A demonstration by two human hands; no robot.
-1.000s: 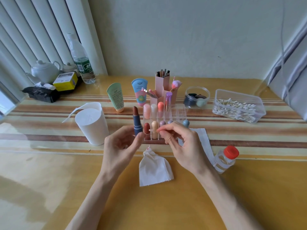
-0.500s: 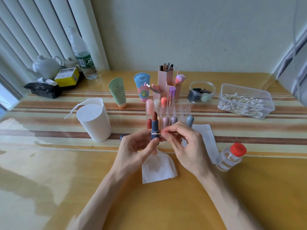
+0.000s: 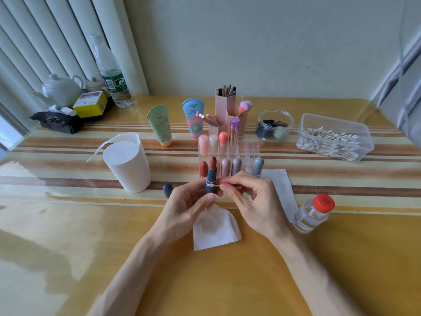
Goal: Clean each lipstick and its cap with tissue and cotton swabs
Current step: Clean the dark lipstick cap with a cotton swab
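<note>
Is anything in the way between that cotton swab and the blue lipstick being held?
Nothing visible is. The cotton swab, pinched in the right hand, has its white tip touching the tube of the blue lipstick, which the left hand grips upright. The dark cap lies apart, left of both hands.

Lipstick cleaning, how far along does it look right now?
Done: the dark blue cap is off and lies on the table. In hand: the left hand holds the open dark blue lipstick while the right hand presses a cotton swab to its tube. Left: that cap, plus the capped lipsticks in the clear organizer; whether any are cleaned cannot be told.
</note>
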